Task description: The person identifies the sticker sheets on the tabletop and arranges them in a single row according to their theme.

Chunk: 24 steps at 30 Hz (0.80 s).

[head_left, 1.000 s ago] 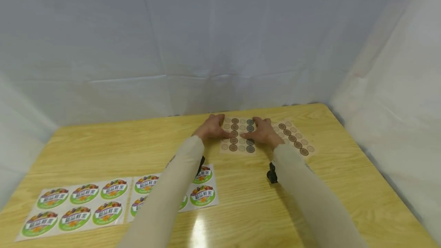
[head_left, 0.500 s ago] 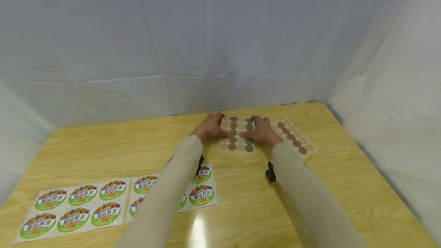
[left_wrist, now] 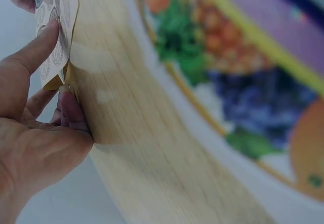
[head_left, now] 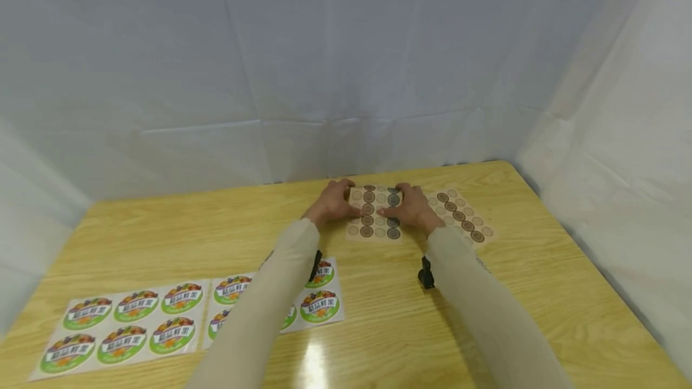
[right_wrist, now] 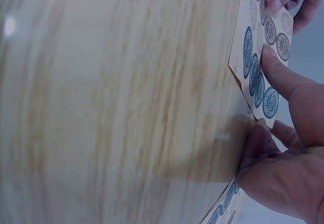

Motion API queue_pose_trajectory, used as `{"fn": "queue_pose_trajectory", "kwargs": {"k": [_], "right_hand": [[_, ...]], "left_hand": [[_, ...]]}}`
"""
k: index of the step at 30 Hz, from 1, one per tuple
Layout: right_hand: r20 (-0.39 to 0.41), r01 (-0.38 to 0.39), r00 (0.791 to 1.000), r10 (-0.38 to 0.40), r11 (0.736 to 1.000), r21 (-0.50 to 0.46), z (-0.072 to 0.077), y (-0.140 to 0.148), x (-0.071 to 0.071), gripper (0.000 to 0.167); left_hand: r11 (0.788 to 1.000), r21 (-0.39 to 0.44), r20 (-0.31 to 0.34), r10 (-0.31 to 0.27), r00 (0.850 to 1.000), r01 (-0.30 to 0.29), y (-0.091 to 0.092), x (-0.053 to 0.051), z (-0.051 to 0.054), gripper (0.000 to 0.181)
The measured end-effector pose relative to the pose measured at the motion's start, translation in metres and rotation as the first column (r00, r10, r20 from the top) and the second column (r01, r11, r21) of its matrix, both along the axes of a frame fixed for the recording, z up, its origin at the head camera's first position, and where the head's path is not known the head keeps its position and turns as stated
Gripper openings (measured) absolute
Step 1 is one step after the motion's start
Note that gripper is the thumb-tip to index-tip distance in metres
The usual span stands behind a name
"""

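Note:
A pale sheet of round stickers (head_left: 381, 221), with brown and dark blue-grey columns, lies near the table's far edge. The left hand (head_left: 333, 203) grips its left side, thumb on top and fingers at the far corner. On the other side the right hand (head_left: 413, 208) grips it likewise, its thumb over the dark column. Both wrist views show the sheet's end raised off the wood. There, the left hand (left_wrist: 43, 127) has fingertips at a corner of the sheet (left_wrist: 55, 57); the right hand (right_wrist: 293, 148) pinches near the blue circles of the sheet (right_wrist: 260, 82).
A second sheet of round stickers (head_left: 459, 216) lies aslant to the right of the right hand. Two larger sheets of fruit labels (head_left: 127, 323) (head_left: 337, 311) lie at the front left, one partly under the left sleeve. A pale curtain (head_left: 346, 65) hangs behind the wooden table (head_left: 389, 329).
The far row of circles on the gripped sheet looks more foreshortened, its far edge bent. Both hands stay in nearly the same place; the head view has shifted slightly.

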State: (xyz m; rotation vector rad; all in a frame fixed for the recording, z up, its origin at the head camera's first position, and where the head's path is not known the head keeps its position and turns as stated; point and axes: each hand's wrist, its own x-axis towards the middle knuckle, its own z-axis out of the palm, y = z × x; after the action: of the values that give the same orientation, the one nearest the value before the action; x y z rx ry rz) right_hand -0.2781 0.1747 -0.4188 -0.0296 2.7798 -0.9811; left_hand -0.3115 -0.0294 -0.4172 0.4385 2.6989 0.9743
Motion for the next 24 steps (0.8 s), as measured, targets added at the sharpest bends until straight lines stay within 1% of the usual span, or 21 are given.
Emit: {"fn": "queue_pose_trajectory", "kwargs": {"k": [5, 10, 18, 21, 24], "right_hand": [[0.01, -0.002, 1.0, 0.002, 1.0, -0.015, 0.0, 0.001, 0.0, 0.081], [0.005, -0.016, 1.0, 0.016, 1.0, -0.001, 0.0, -0.002, -0.002, 0.081], [-0.004, -0.027, 1.0, 0.028, 0.999, 0.046, -0.001, -0.004, -0.006, 0.081], [-0.006, -0.013, 1.0, 0.014, 0.999, 0.048, -0.001, -0.005, -0.007, 0.081], [-0.025, -0.001, 1.0, 0.003, 0.998, 0.056, -0.001, -0.007, -0.006, 0.081]], "left_hand": [[1.0, 0.012, -0.008, -0.002, 1.0, 0.002, 0.001, 0.0, -0.002, 0.075], [1.0, 0.022, 0.003, 0.015, 1.0, -0.015, 0.0, 0.001, 0.0, 0.076], [0.999, -0.034, -0.001, 0.011, 1.0, -0.011, 0.003, 0.004, 0.006, 0.075], [0.999, -0.047, -0.007, 0.018, 1.0, -0.018, 0.005, 0.005, 0.008, 0.076], [0.998, -0.057, -0.011, 0.01, 1.0, -0.011, 0.007, 0.006, 0.009, 0.077]]}}
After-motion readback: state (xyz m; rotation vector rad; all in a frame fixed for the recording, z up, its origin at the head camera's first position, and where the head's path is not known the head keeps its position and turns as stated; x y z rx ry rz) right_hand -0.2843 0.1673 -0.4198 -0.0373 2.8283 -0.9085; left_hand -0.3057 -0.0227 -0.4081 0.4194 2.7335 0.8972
